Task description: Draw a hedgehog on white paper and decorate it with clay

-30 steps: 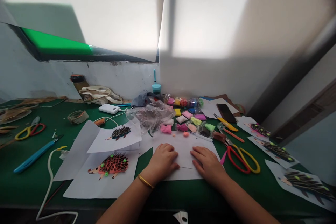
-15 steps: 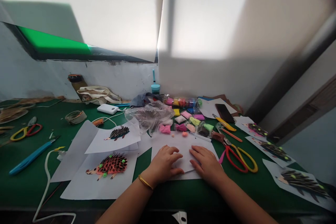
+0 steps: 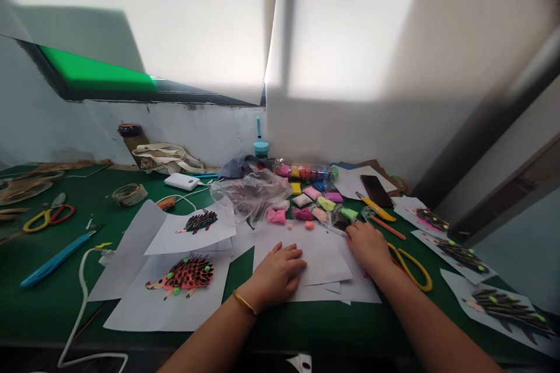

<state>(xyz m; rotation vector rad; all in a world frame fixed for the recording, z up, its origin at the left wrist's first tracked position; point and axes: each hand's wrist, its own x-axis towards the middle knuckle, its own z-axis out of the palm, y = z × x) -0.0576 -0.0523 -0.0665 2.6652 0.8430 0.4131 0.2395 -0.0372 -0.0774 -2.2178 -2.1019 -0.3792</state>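
Note:
My left hand (image 3: 280,271) lies flat on the stacked white paper (image 3: 321,265), fingers stretched out and holding nothing. My right hand (image 3: 371,247) is at the upper right of the paper, its fingers curled in on the right end of a slim white pen (image 3: 335,229). That end of the pen is hidden by the fingers. Two small peach clay balls, the larger one (image 3: 310,225) beside the pen, sit at the paper's top edge. Behind them are several packets of coloured clay, including a pink one (image 3: 276,215). Red-and-yellow scissors (image 3: 413,268) lie partly beneath my right forearm.
Hedgehog pictures lie on the left (image 3: 184,277) and right (image 3: 459,253). A clear plastic bag (image 3: 251,192), a phone (image 3: 376,190) and a yellow cutter (image 3: 378,208) are farther back. A blue knife (image 3: 59,259), other scissors (image 3: 49,215) and a white cable (image 3: 81,285) are at left.
My right hand has moved off the paper's middle, up and right to the pen's end. My left hand stays on the paper, its fingers now flatter. The top sheets show more.

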